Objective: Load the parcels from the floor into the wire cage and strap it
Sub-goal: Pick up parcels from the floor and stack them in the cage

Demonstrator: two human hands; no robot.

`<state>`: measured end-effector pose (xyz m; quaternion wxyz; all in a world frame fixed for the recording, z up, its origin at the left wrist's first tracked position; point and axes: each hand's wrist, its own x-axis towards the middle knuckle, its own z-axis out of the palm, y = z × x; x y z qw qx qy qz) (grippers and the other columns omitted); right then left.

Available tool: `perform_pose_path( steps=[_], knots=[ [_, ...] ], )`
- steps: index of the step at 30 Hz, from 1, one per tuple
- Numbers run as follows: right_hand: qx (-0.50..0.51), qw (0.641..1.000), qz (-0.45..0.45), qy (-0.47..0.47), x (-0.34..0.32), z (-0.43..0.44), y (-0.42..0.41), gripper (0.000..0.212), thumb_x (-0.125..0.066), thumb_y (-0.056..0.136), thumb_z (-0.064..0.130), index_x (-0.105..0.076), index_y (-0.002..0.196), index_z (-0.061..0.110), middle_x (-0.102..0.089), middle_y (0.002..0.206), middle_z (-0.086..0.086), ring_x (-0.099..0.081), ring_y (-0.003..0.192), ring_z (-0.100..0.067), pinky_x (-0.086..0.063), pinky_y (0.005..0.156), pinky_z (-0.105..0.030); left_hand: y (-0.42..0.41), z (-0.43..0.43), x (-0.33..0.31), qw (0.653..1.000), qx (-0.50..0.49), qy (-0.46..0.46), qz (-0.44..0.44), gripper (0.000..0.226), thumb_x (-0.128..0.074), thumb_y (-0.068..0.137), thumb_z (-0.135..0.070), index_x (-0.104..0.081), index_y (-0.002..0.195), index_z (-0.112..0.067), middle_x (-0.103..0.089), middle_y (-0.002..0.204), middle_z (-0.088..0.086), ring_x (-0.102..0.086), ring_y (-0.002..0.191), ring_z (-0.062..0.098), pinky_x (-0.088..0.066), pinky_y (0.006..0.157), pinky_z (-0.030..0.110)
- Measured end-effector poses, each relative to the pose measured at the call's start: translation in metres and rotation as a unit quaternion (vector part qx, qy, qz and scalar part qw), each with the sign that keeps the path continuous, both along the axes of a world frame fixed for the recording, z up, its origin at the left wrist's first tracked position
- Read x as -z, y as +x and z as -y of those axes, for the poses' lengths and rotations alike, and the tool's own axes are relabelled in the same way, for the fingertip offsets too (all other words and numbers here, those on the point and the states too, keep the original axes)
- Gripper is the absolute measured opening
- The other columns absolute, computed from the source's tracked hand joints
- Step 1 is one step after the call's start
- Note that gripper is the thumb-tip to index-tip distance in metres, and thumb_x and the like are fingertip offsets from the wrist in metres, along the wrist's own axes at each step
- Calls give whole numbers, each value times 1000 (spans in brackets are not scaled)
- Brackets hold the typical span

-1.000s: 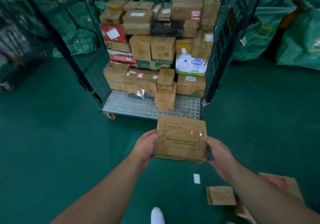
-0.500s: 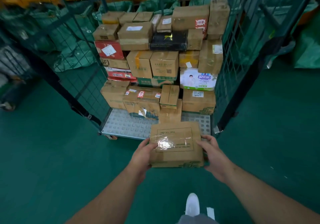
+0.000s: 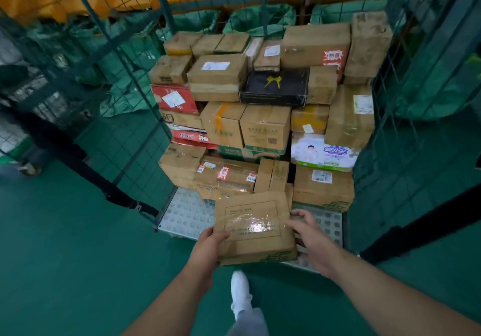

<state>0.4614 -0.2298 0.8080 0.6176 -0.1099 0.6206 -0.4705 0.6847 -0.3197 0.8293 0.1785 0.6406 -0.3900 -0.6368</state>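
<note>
At the left, the wire cage (image 3: 125, 80) stands open toward you. A dark band with a buckle (image 3: 135, 205) slants along its left wall; it is probably the strap, and it is not fastened across the front. Your left hand (image 3: 208, 247) has its grip clamped on the near left corner of a flat brown parcel (image 3: 253, 229), thumb on top. You hold the parcel low over the near edge of the cage's studded floor plate (image 3: 187, 213), not yet set down. Your right hand (image 3: 309, 242) has its grip clamped on the parcel's right edge, fingers curled over the top. The stacked parcels (image 3: 260, 117) fill the far part of the cage, so loading looks well advanced. This parcel's placing and all the strapping remain.
</note>
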Motion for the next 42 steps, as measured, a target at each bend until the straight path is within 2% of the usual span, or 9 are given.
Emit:
perform_pose_path(
  steps=[6, 12, 18, 24, 28, 31, 34, 38, 42],
  knots=[
    [84, 996, -29, 13, 9, 81, -32, 33, -64, 100, 37, -46, 128, 37, -66, 123, -3, -65, 108, -22, -51, 73, -36, -50, 109, 19, 997, 79, 9, 0, 50, -68, 85, -36, -57, 134, -31, -69, 120, -2, -63, 110, 23, -50, 101, 49],
    [199, 976, -76, 36, -3, 133, -67, 35, -62, 101, 32, -43, 130, 37, -64, 121, -1, -65, 105, -20, -52, 74, -37, -116, 203, 6, 982, 183, 13, -43, 31, -59, 101, -20, -58, 131, -27, -70, 114, -1, -65, 101, 18, -47, 73, 33],
    [339, 934, -99, 52, -11, 158, -110, 59, -71, 95, 35, -36, 142, 24, -57, 123, 5, -58, 100, -12, -49, 92, -43, -214, 260, -4, 962, 263, 32, -67, 33, -67, 94, -33, -61, 126, -40, -69, 119, -2, -64, 108, 25, -53, 82, 42],
    [408, 910, -19, 72, 5, 155, -171, 55, -70, 92, 45, -45, 139, 29, -58, 128, 5, -56, 118, -19, -45, 106, -61, -328, 278, -2, 945, 317, 8, -86, 38, -70, 93, -32, -60, 128, -43, -70, 118, -4, -67, 107, 22, -57, 95, 49],
    [430, 901, 21, 56, 21, 150, -209, 51, -67, 95, 47, -51, 137, 23, -63, 127, -1, -61, 115, -22, -44, 109, -55, -396, 283, -4, 935, 343, -66, -61, 39, -77, 85, -43, -66, 122, -41, -70, 119, -8, -66, 105, 14, -54, 86, 35],
    [421, 905, 42, 38, 32, 157, -240, 47, -67, 96, 46, -55, 135, 22, -71, 122, -3, -69, 110, -25, -49, 101, -47, -451, 290, -12, 918, 371, -124, -63, 22, -76, 92, -27, -71, 112, -33, -72, 107, -8, -67, 93, 6, -51, 73, 19],
    [433, 901, 34, 17, 38, 174, -266, 48, -74, 92, 42, -49, 131, 27, -74, 117, -6, -75, 100, -26, -54, 84, -40, -508, 300, -17, 881, 432, -188, -44, 33, -73, 94, -19, -70, 127, -20, -72, 115, -3, -66, 94, 3, -49, 66, 7],
    [464, 885, 30, 17, 48, 196, -300, 29, -69, 96, 43, -46, 111, 33, -75, 108, -11, -77, 94, -33, -56, 94, -50, -562, 299, -18, 865, 449, -217, -54, 52, -70, 94, -12, -55, 143, -23, -63, 124, -8, -62, 95, 0, -49, 65, 4],
    [454, 891, 12, 18, 54, 213, -329, 28, -55, 104, 42, -50, 120, 19, -79, 96, -9, -76, 95, -31, -55, 99, -52, -568, 286, 10, 903, 380, -178, -96, 86, -79, 78, -18, -35, 149, -38, -69, 123, -13, -68, 113, 12, -57, 96, 38]
  ],
)
